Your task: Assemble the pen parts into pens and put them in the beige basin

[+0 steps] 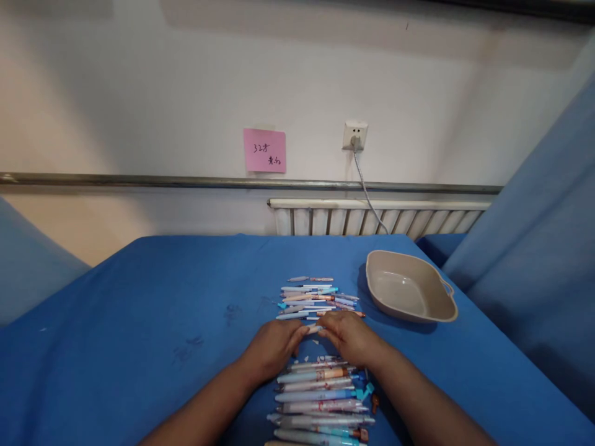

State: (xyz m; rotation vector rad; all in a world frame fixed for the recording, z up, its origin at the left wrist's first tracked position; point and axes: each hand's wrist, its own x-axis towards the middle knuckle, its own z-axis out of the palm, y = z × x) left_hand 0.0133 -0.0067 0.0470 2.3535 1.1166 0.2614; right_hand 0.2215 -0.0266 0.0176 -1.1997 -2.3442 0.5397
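Between my two hands a light-coloured pen part (pixel 314 329) lies crosswise, pinched at both ends. My left hand (pixel 275 345) grips its left end with thumb and fingers. At its right end, the fingers of my right hand (pixel 349 334) close on it. Just beyond my hands lie pen parts (pixel 309 297), loose barrels and thin white refills in rough rows. Nearer to me, several pens (pixel 320 394) in pale blue, white, pink and orange lie side by side. A few small pale pieces (pixel 306 358) sit under my hands.
A beige basin (pixel 409 286) with a handle stands at the right on the blue-covered table (pixel 186 291). Behind are a radiator (pixel 334 218), a plugged-in cable (pixel 367 189) and a pink note (pixel 264 150). Blue curtains (pixel 534 248) hang at the sides.
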